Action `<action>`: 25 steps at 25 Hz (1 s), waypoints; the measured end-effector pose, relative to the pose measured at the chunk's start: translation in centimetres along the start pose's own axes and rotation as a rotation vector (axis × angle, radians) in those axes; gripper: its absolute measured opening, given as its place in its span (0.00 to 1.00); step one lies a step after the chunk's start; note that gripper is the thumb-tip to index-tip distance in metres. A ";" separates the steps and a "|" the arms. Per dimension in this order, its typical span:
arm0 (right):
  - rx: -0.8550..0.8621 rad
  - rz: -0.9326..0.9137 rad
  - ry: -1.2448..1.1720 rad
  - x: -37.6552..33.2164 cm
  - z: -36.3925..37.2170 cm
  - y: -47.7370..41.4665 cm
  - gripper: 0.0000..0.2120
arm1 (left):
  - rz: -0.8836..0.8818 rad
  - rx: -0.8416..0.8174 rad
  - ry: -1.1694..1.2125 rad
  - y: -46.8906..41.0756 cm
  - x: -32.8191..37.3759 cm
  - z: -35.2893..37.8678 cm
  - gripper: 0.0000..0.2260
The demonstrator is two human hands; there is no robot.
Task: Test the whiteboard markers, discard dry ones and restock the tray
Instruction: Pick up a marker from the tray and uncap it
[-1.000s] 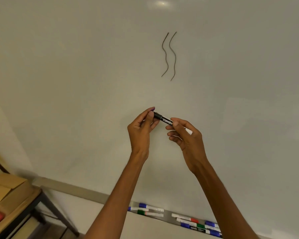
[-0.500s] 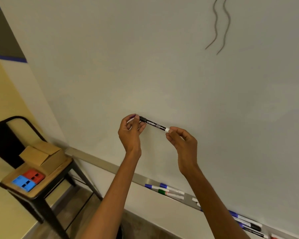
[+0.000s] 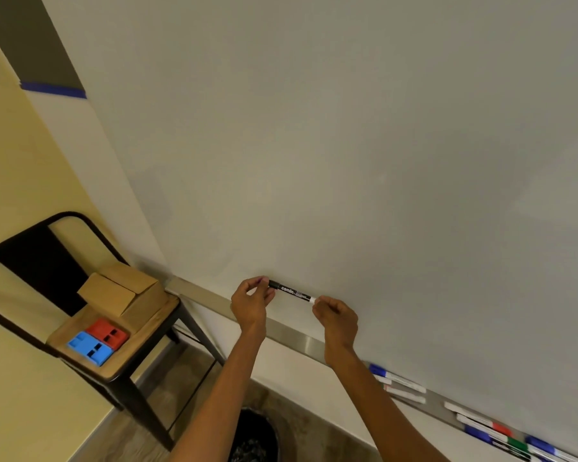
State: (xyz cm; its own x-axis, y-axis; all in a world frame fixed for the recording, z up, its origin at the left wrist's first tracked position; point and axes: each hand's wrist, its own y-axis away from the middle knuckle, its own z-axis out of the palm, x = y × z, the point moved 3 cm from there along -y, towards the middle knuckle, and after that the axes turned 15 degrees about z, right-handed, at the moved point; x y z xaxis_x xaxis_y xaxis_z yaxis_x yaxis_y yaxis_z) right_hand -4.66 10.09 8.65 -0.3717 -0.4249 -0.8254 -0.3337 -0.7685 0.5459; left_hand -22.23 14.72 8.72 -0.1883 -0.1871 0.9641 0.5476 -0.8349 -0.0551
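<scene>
A black marker (image 3: 292, 291) with white lettering is held level in front of the whiteboard (image 3: 347, 145). My left hand (image 3: 251, 301) pinches its black cap end, and my right hand (image 3: 336, 316) pinches its white end. Below runs the metal marker tray (image 3: 294, 335), with several blue, red and green markers (image 3: 397, 383) lying in it at the lower right. A dark waste bin (image 3: 254, 435) stands on the floor under my arms.
A black metal chair (image 3: 80, 295) stands at the left against the yellow wall. On its wooden seat rest a cardboard box (image 3: 124, 291), a red block (image 3: 107, 331) and a blue block (image 3: 89, 348).
My view has swung down and left, so the two wavy test lines have left the frame and the bin has appeared. Both hands keep hold of the marker, lower against the board.
</scene>
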 end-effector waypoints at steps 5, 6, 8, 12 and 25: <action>0.072 0.079 0.130 5.1 5.2 -3.2 0.06 | -0.064 -0.029 -0.165 -5.2 -5.6 -4.9 0.05; 0.087 0.101 0.161 6.2 6.2 -3.9 0.06 | -0.079 -0.029 -0.211 -6.2 -6.9 -6.0 0.06; 0.094 0.150 0.220 8.3 7.9 -5.4 0.07 | -0.101 -0.034 -0.335 -8.0 -8.9 -7.7 0.07; 0.056 0.280 0.458 11.5 11.0 -8.4 0.07 | -0.081 -0.147 -0.574 -11.0 -12.4 -9.9 0.09; -0.103 0.645 0.199 14.2 14.6 -9.5 0.06 | -0.176 -0.304 -0.729 -14.7 -18.2 -12.2 0.14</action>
State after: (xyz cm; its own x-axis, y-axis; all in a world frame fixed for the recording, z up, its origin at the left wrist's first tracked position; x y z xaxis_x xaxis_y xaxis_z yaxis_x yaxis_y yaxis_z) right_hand -19.38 18.35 -6.15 -0.2992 -0.8855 -0.3554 -0.0107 -0.3694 0.9292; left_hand -36.79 24.10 -11.16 0.3852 0.2566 0.8864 0.2940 -0.9446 0.1457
